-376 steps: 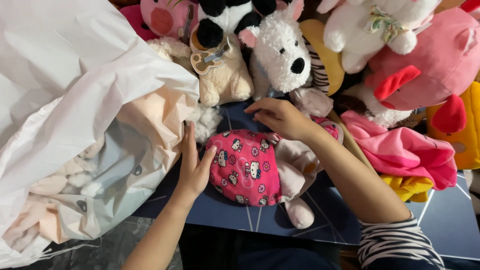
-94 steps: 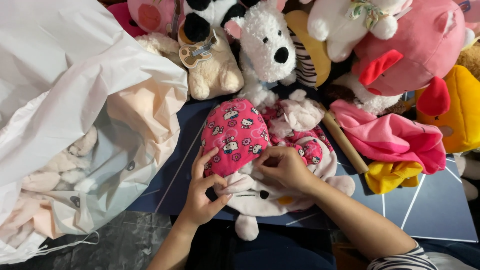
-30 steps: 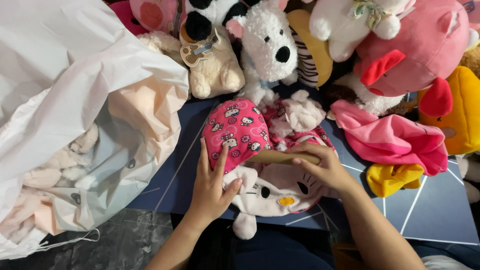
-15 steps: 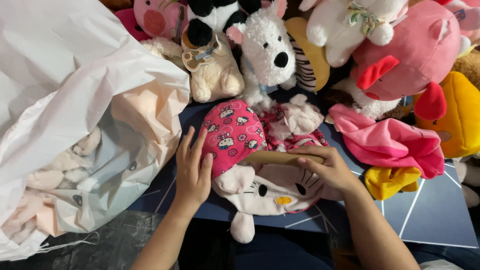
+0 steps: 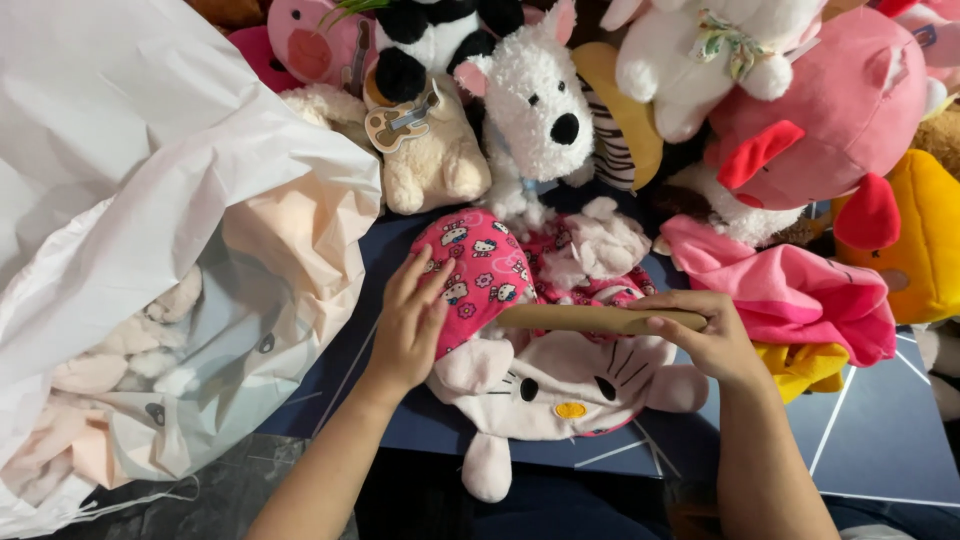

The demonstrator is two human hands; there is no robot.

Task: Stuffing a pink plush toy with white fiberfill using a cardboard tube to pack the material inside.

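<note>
A white cat plush [image 5: 545, 385] in pink patterned clothing [image 5: 472, 268] lies on a dark blue mat [image 5: 880, 440], its head toward me. My left hand [image 5: 408, 322] lies flat on the pink fabric, fingers apart. My right hand [image 5: 705, 335] grips a tan wooden stick [image 5: 590, 318] that lies across the plush, just above its face. White stuffing [image 5: 598, 245] shows at the open top of the plush body.
A big white plastic bag [image 5: 150, 190] with pale plush skins inside fills the left. Behind the mat are piled a white dog plush [image 5: 535, 100], a beige bear [image 5: 430, 160], a panda, a pink pig [image 5: 830, 110], a yellow toy [image 5: 925, 250] and a pink cloth [image 5: 780, 290].
My left hand has slid up from the cat's head onto the pink fabric. The stick has stayed across the plush in my right hand.
</note>
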